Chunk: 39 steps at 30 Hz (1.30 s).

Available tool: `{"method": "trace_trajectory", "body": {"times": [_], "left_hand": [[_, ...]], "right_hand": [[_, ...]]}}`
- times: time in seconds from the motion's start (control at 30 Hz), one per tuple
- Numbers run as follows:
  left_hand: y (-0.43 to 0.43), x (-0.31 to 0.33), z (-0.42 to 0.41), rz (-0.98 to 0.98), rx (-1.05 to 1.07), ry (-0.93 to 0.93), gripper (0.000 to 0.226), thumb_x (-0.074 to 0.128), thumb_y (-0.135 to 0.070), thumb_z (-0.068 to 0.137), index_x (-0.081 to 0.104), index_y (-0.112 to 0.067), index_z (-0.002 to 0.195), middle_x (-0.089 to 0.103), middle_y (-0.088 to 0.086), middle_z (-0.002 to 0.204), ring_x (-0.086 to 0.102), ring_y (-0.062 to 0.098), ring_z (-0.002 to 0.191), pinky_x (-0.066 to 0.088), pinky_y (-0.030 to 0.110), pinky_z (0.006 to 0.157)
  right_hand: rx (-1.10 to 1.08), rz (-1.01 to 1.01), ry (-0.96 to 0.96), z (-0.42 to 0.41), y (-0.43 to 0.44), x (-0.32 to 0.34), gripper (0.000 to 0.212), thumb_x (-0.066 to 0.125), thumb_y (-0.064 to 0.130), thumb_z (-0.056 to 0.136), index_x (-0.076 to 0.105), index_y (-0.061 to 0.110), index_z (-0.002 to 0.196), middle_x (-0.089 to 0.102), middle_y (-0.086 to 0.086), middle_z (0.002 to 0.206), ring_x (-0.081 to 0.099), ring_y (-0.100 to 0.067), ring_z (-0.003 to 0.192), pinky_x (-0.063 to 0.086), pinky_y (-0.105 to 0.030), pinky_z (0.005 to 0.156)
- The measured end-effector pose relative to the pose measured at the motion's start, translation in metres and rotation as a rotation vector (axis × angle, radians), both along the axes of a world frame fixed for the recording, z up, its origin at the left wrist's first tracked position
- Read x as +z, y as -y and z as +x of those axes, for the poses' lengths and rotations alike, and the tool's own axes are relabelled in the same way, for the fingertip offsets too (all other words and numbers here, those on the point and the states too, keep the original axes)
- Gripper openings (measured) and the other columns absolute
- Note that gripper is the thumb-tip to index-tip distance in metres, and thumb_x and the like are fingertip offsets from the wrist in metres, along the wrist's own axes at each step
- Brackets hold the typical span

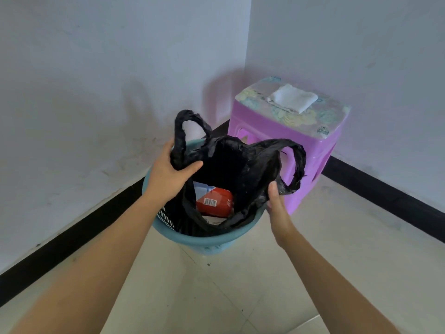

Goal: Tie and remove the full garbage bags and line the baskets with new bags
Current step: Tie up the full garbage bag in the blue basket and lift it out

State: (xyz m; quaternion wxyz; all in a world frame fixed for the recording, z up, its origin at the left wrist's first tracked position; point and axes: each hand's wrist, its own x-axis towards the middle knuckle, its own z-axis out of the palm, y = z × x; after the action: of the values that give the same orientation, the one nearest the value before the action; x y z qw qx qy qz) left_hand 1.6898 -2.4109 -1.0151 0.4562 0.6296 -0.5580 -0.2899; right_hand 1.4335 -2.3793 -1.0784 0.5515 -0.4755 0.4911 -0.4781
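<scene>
Our left hand (168,175) grips the left loop (178,137) of the bag (240,162) and our right hand (277,206) pinches the right one, likely to draw them together for tying. The bag sits in the basket (204,242), mouth open.

The garbage bag (240,162) sits in the basket (204,241) on the floor (240,285), a packet (214,201) inside it. The left hand (168,174) grips the bag's left side, the right hand (277,208) its right side. Behind and to the right, a stool (277,127) fills the corner, a cloth (292,98) on top
</scene>
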Motion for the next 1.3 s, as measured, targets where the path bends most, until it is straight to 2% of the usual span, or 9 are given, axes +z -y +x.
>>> {"method": "trace_trajectory", "body": {"times": [0.17,0.3,0.4,0.53,0.63,0.83,1.03,1.17,1.3], "left_hand": [[-0.003,0.008,0.008,-0.115,0.071,-0.027,0.014,0.076,-0.046,0.078,0.069,-0.044,0.091,0.07,-0.032,0.086,0.066,-0.006,0.09,0.05,0.011,0.074],[-0.006,0.024,0.007,-0.2,0.082,-0.016,0.019,0.073,-0.051,0.079,0.061,-0.036,0.074,0.065,-0.026,0.074,0.062,-0.008,0.076,0.043,0.003,0.063],[-0.005,0.038,0.001,-0.196,0.087,-0.168,0.028,0.068,-0.051,0.083,0.071,-0.026,0.071,0.071,-0.017,0.075,0.068,-0.002,0.081,0.053,0.017,0.078],[-0.009,0.061,-0.01,-0.115,-0.04,-0.428,0.038,0.061,-0.04,0.093,0.061,-0.026,0.058,0.045,-0.007,0.046,0.06,0.013,0.056,0.053,0.039,0.084],[-0.012,0.069,-0.014,-0.031,-0.142,-0.399,0.042,0.07,-0.05,0.081,0.069,-0.021,0.112,0.045,-0.015,0.049,0.047,0.01,0.056,0.051,0.027,0.071],[-0.02,0.073,-0.018,0.023,-0.357,-0.161,0.024,0.086,-0.038,0.069,0.079,-0.029,0.089,0.077,-0.006,0.09,0.073,0.011,0.086,0.057,0.026,0.077],[-0.016,0.061,-0.016,-0.186,-0.01,-0.123,0.016,0.073,-0.019,0.084,0.073,-0.03,0.072,0.064,-0.014,0.054,0.059,0.005,0.051,0.048,0.019,0.055],[-0.017,0.053,-0.01,-0.075,-0.013,-0.399,0.034,0.064,-0.013,0.092,0.07,-0.029,0.063,0.052,-0.017,0.049,0.045,0.006,0.039,0.045,0.028,0.044],[-0.01,0.049,0.012,-0.009,-0.025,-0.594,0.02,0.07,0.004,0.081,0.062,-0.014,0.086,0.039,-0.008,0.06,0.028,0.006,0.045,0.025,0.022,0.043]], "right_hand": [[0.048,-0.283,-0.356,0.004,0.029,0.031,0.065,0.08,0.05,0.077,0.054,0.029,0.132,0.058,0.01,0.136,0.05,-0.006,0.13,0.039,-0.033,0.112],[0.069,-0.312,-0.308,0.009,0.045,0.062,0.036,0.076,0.037,0.086,0.065,0.02,0.117,0.07,0.006,0.113,0.065,-0.006,0.108,0.054,-0.033,0.095],[0.008,-0.28,-0.27,0.021,0.048,0.073,0.008,0.072,0.04,0.089,0.068,0.034,0.084,0.07,0.019,0.081,0.066,0.004,0.08,0.053,-0.015,0.073],[0.061,-0.376,-0.371,0.032,0.046,0.078,0.041,0.067,0.038,0.092,0.044,0.018,0.065,0.045,0.012,0.058,0.046,-0.005,0.056,0.039,-0.019,0.057],[0.221,-0.427,-0.418,0.037,0.044,0.077,0.037,0.066,0.034,0.094,0.048,0.016,0.067,0.05,-0.003,0.062,0.051,-0.017,0.06,0.043,-0.034,0.063],[0.36,-0.522,-0.485,0.052,0.035,0.077,0.025,0.066,0.033,0.094,0.054,0.048,0.077,0.06,0.025,0.075,0.06,0.002,0.076,0.04,-0.013,0.072],[0.275,-0.425,-0.769,0.059,0.028,0.068,0.062,0.067,0.082,0.065,0.043,0.04,0.105,0.066,0.02,0.092,0.063,0.004,0.083,0.053,-0.026,0.073],[0.263,-0.509,-0.827,0.053,0.041,0.058,0.037,0.065,0.044,0.089,0.053,0.033,0.123,0.068,0.016,0.1,0.062,-0.008,0.091,0.048,-0.03,0.082],[0.279,-0.488,-0.794,0.039,0.051,0.048,0.014,0.058,0.029,0.098,0.069,0.022,0.103,0.062,-0.001,0.099,0.054,-0.016,0.099,0.045,-0.038,0.091]]}}
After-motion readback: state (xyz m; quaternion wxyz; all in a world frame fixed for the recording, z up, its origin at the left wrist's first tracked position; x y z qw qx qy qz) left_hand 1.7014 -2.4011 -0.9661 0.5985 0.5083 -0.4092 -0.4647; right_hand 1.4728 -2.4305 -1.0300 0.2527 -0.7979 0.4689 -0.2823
